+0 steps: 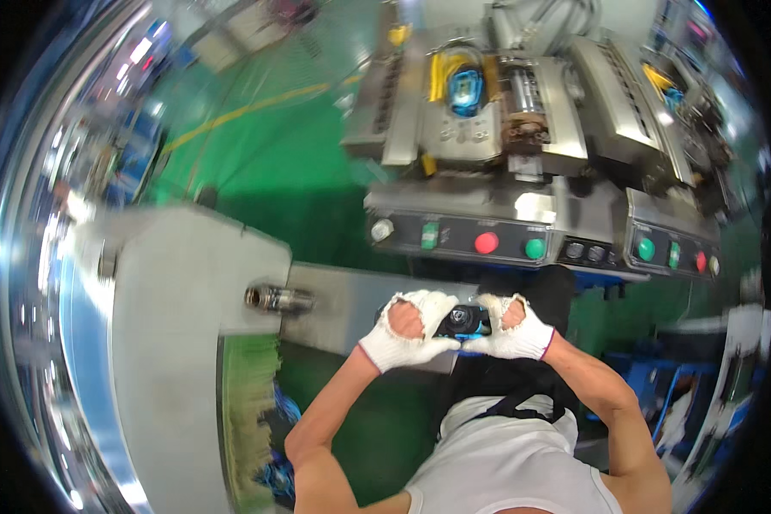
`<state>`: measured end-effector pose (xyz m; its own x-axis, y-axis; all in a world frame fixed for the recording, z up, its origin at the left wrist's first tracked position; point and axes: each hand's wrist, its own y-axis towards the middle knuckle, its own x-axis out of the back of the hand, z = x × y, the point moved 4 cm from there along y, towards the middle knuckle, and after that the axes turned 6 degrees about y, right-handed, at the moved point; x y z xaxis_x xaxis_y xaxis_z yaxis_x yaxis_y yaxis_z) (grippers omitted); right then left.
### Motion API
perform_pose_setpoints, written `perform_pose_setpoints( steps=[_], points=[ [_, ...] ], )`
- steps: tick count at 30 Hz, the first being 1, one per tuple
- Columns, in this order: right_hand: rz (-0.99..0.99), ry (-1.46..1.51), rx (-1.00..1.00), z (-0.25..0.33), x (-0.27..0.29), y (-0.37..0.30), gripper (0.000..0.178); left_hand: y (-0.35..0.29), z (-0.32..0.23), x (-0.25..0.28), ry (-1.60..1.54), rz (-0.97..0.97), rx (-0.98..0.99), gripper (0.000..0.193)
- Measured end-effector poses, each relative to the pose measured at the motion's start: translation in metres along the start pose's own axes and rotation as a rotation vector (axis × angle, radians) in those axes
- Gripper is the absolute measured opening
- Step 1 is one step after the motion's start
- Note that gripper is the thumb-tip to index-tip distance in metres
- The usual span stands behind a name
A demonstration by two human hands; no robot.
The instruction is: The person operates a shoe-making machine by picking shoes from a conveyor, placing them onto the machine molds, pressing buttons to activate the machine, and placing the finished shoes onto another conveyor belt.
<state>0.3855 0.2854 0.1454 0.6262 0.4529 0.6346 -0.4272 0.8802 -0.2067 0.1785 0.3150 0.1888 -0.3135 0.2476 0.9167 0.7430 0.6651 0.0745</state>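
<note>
Both my hands wear white knit gloves with openings over the backs. Between them is a black rounded part with some blue on it [464, 320], its exact kind hard to make out. My left hand [409, 330] curls round its left side, and my right hand [514, 327] grips its right side. The part is over the right end of a grey metal plate [343, 295]. Farther left on that plate lies a shiny metal cylinder with a stepped end [278, 299], apart from my hands. The gloves hide much of the held part.
A machine panel [510, 244] with green and red buttons stands ahead to the right. Behind it sits a fixture with a blue and yellow piece [465, 90]. On the left is a grey bench [171, 283]; blue strands [278, 454] hang below its edge.
</note>
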Motion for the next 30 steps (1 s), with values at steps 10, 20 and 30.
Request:
perform_pose_setpoints(
  steps=[10, 20, 30],
  points=[
    [-0.352, 1.589, -0.376, -0.101, 0.001, -0.172, 0.06, 0.286, 0.087, 0.103, -0.052, -0.435, 0.05, 0.05],
    [-0.728, 1.87, -0.131, -0.112, -0.01, -0.205, 0.089, 0.448, 0.176, 0.032, 0.325, -0.314, 0.608, 0.089],
    [-0.928, 1.803, -0.295, -0.127, -0.022, -0.215, 0.128, 0.376, 0.146, 0.128, 0.18, -0.701, 0.348, 0.066]
  ],
)
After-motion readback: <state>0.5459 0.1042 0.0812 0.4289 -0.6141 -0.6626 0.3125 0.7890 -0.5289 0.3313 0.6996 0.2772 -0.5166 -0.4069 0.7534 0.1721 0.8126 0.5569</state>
